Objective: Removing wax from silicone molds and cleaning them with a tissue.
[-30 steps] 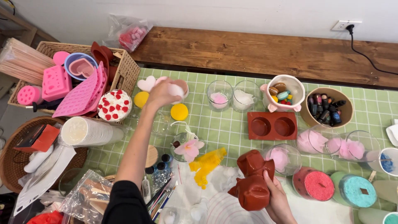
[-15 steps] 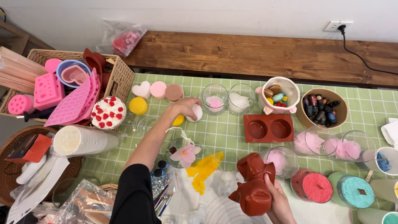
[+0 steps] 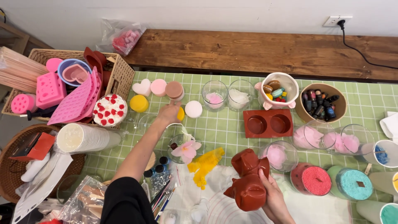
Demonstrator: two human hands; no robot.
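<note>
The left hand [image 3: 169,113] is lying loosely open on a yellow disc [image 3: 180,113] beside the white disc [image 3: 193,109]; the right hand [image 3: 271,198] is gripping a brown mould [image 3: 247,182] near the worktop's front edge.

soft rubbery animal-shaped mould [image 3: 248,182]: brick red
flat round disc [image 3: 193,109]: white
checked tablecloth [image 3: 224,128]: green, white grid
round puck [image 3: 139,103]: yellow

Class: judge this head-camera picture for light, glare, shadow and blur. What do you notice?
Head view: soft, even daylight, only faint shadows on the green checked cloth; small glints on the glass cups; the left hand is slightly motion-blurred, while the right hand and its red-brown mould look sharp; table edges bow slightly, a wide-lens effect.
</note>
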